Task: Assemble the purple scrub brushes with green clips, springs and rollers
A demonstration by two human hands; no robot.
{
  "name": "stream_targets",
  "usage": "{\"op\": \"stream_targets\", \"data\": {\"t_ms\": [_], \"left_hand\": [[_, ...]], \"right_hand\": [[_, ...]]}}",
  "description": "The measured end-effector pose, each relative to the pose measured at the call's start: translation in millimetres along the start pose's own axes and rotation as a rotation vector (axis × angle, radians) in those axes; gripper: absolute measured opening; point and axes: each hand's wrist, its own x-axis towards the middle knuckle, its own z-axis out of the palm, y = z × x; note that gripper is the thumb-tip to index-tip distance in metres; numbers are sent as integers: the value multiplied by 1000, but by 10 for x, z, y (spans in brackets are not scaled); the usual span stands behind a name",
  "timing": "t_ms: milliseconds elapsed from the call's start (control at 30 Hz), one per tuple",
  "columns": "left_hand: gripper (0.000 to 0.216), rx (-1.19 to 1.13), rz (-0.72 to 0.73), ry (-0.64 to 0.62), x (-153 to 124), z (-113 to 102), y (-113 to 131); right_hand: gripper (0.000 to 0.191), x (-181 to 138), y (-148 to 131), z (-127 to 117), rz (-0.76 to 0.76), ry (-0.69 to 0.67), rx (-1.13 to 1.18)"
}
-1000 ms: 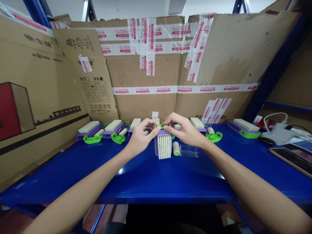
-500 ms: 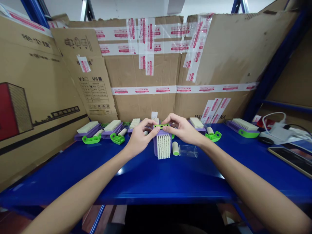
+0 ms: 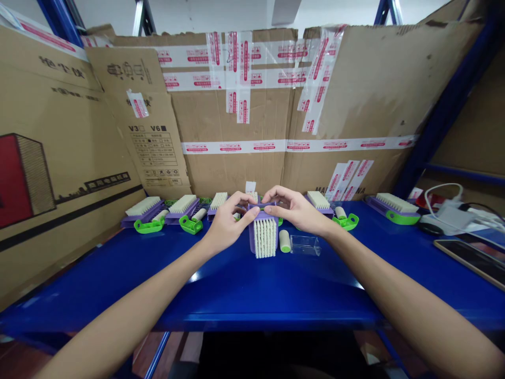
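Observation:
A purple brush (image 3: 265, 238) with cream bristles stands at the middle of the blue table, its bristles turned toward me. My left hand (image 3: 229, 220) is closed in a pinch on the left side of its top end. From the right, my right hand (image 3: 292, 210) pinches the same end, thumb and fingers bent. Between my fingertips shows the purple top edge with a little green; the rest of the green end piece is hidden. Close to the brush's right side are a small cream roller (image 3: 284, 241) with a green end and a clear plastic box (image 3: 305, 245).
Behind my hands runs a row of several more brushes, such as one at the left (image 3: 182, 205), with green end pieces (image 3: 149, 226) and rollers. A phone (image 3: 473, 260) and a white charger (image 3: 447, 217) with cables lie at the right. Taped cardboard (image 3: 236, 168) walls the back.
The green end piece between my fingertips, plainly visible before, is now mostly out of sight, with the purple edge showing instead. Both hands have kept nearly the same place.

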Motion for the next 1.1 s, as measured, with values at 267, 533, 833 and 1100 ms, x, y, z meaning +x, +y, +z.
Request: {"op": "stream_targets", "data": {"t_ms": [267, 533, 833, 1100], "left_hand": [[55, -26, -26, -129, -12, -60, -7], [81, 86, -132, -228, -103, 12, -67], [77, 144, -87, -241, -109, 32, -50], [77, 143, -73, -254, -116, 56, -65]], "right_hand": [[15, -19, -59, -52, -219, 12, -396], [14, -33, -78, -52, -277, 33, -486], [21, -46, -77, -6, -339, 36, -611], [24, -52, -78, 14, -338, 47, -654]]}}
